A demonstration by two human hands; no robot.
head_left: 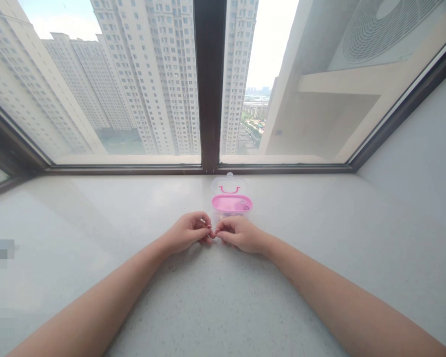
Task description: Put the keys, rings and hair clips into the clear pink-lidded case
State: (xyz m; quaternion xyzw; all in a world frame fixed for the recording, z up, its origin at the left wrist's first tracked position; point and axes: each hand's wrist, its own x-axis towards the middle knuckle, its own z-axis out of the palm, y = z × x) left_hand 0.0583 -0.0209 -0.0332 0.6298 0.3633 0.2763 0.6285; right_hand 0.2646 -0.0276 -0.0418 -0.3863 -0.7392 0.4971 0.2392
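My left hand (189,231) and my right hand (240,234) meet at the fingertips over the pale stone sill (223,297), both with fingers curled into a pinch. What they pinch is too small to make out. Just behind my right hand stands a small clear plastic box (230,203) with a pink tray inside. Its clear lid with a pink handle is raised toward the window. Both forearms stretch across the sill from the near edge.
A wide window with a dark centre post (209,84) runs along the back of the sill. A white wall (423,148) closes the right side. Tall apartment blocks and an outdoor air-conditioner unit show through the glass.
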